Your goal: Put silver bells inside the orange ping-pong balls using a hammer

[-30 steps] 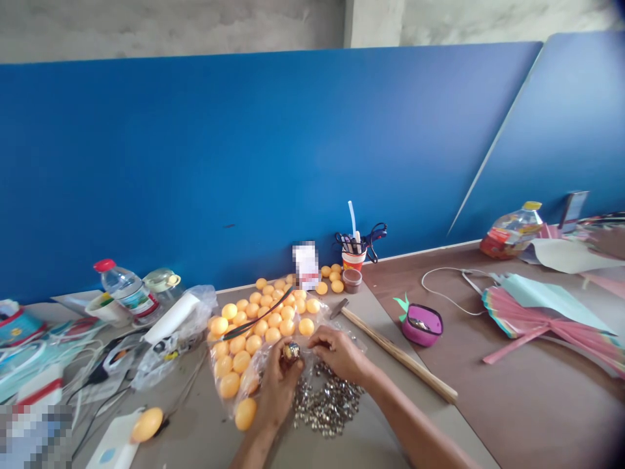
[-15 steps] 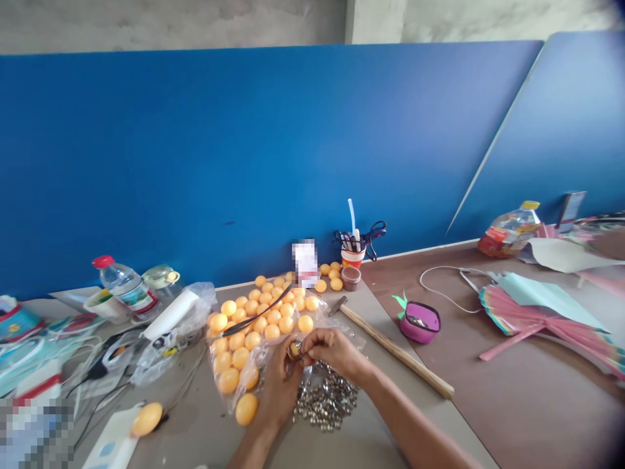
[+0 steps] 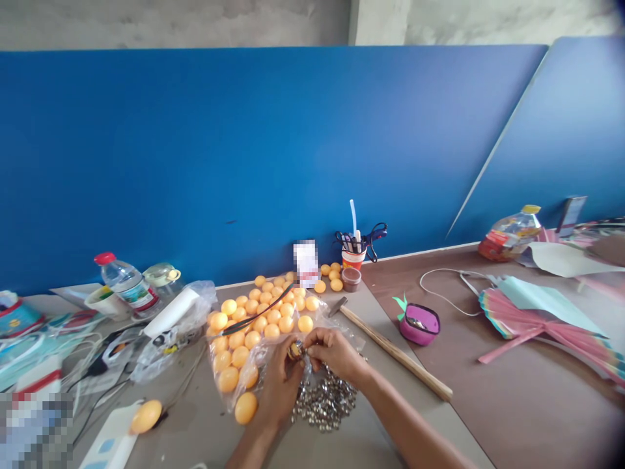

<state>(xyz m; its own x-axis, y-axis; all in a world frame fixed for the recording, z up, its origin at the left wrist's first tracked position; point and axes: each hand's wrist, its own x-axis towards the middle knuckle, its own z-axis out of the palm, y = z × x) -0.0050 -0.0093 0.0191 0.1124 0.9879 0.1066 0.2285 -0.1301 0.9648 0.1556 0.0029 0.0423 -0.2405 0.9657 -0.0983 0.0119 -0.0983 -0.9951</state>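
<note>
My left hand [image 3: 280, 378] is closed around a small round yellowish thing [image 3: 295, 350] with dark shiny bits on it; its kind is too small to tell. The fingertips of my right hand [image 3: 336, 355] are pinched together against its right side; what they hold, if anything, is hidden. Below my hands lies a heap of small shiny metallic pieces [image 3: 325, 400]. Just left and behind, orange balls [image 3: 239, 357] are spread in and around a clear plastic bag [image 3: 229, 400]. A black strap [image 3: 258, 316] lies across them.
A hammer [image 3: 395, 348] with a wooden handle lies right of my hands, beside a purple pouch [image 3: 418, 332]. A cup of tools [image 3: 352, 259] stands by the blue partition [image 3: 273, 150]. Bottles, cables and a power strip [image 3: 110, 443] crowd the left; a pink fan [image 3: 541, 319] lies right.
Both hands stay in nearly the same place over the metallic pieces. My right fingertips have shifted slightly against the round thing, and more of its dark shiny bits show.
</note>
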